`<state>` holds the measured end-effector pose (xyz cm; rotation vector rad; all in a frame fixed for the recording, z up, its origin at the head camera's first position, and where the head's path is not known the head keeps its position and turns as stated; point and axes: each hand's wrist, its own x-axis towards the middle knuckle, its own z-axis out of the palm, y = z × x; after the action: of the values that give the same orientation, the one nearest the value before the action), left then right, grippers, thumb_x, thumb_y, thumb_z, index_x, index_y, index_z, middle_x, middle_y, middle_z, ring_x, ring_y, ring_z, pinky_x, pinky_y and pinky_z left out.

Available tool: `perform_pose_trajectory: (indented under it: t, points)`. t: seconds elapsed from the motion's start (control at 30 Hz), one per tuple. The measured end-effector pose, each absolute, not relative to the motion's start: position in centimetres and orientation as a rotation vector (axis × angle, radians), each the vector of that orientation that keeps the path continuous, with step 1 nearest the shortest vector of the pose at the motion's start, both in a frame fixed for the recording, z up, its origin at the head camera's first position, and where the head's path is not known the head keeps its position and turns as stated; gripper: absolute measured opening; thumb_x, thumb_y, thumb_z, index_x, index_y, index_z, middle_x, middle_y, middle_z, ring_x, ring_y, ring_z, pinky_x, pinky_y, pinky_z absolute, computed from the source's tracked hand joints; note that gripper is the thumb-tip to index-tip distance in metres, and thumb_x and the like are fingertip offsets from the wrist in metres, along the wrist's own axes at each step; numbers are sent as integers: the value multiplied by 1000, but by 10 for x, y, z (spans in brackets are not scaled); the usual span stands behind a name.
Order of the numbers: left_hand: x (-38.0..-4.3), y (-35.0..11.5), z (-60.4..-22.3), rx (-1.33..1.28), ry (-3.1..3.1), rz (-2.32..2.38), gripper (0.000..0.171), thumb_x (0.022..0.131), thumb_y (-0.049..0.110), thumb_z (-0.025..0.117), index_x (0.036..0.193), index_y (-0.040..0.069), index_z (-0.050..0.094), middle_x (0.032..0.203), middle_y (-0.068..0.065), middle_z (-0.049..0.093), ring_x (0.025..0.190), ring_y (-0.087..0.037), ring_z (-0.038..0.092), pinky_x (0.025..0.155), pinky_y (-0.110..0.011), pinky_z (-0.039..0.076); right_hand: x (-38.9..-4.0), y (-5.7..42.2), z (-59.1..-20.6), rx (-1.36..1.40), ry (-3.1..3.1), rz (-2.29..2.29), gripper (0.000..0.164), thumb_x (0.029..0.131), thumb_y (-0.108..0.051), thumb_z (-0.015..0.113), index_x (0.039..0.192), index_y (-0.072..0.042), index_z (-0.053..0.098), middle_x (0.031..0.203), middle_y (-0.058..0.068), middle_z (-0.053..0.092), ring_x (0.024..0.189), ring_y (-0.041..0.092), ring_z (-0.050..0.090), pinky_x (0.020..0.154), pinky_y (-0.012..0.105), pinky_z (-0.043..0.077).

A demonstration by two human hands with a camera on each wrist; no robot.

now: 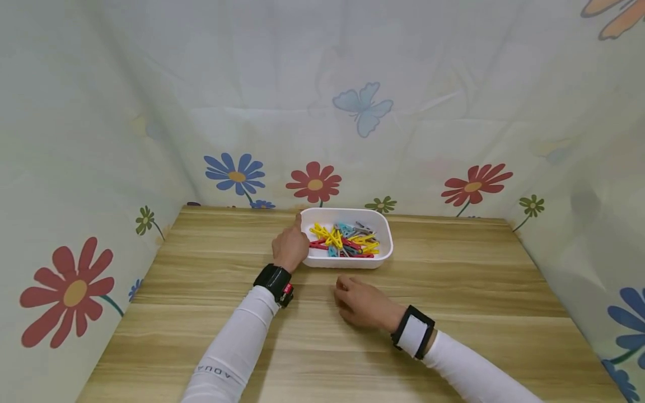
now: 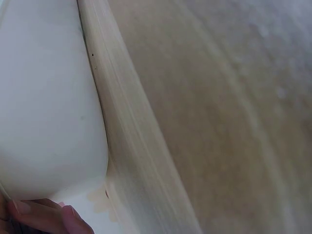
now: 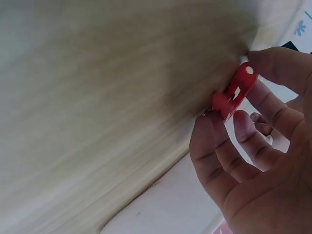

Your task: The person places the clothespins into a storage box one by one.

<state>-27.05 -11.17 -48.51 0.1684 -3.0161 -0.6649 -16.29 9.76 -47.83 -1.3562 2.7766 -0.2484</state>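
Note:
A white plastic basket (image 1: 347,262) stands near the back of the table, with a heap of red, yellow, blue and grey clothespins (image 1: 334,237) inside. At its left end my left hand (image 1: 290,244) grips the wall, one finger lying along the rim; in the left wrist view only the fingertips (image 2: 46,217) show against the basket's end. In front of the basket, low over the table, my right hand (image 1: 367,304) pinches a red clothespin (image 3: 237,92) between thumb and fingers. That clothespin is hidden in the head view.
The wood-patterned table (image 1: 453,268) extends on both sides of the basket and in front of it. A pale curtain (image 1: 282,129) printed with flowers and butterflies rises along the back and sides. Each wrist wears a black strap (image 1: 413,332).

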Motion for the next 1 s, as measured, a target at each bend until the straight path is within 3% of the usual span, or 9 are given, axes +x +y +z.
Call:
perform_pose_trajectory:
  t: [0.27,0.5,0.77,1.0]
  points:
    - [-272,-113,-485,178,-3028,-664,60,98,25,50,155,16,32,64,-8,56,54,-25,54,48,-33,41,-162,100,-470,-1403,2747,-275,16,77,-6,70,74,-17,58,89,-3,49,78,11,45,65,23,40]
    - [-273,-113,-485,179,-3026,-658,60,98,25,51,154,16,33,68,-9,60,58,-25,57,53,-36,47,-170,103,-442,-1278,2734,-444,8,83,-7,70,87,-13,69,89,-4,51,76,9,45,65,21,41]
    - [-275,-113,-482,187,-3043,-677,60,98,24,50,155,16,32,67,-9,59,58,-25,57,54,-37,47,-200,110,-409,-1219,2940,-558,9,80,-9,73,86,-15,69,98,1,56,82,13,52,73,28,49]
    - [-274,-112,-481,196,-3067,-689,62,97,24,51,155,16,30,63,-7,55,53,-25,54,49,-33,41,-240,114,-407,-1166,3044,-698,5,82,-6,70,86,-8,68,102,7,56,83,18,55,74,32,50]
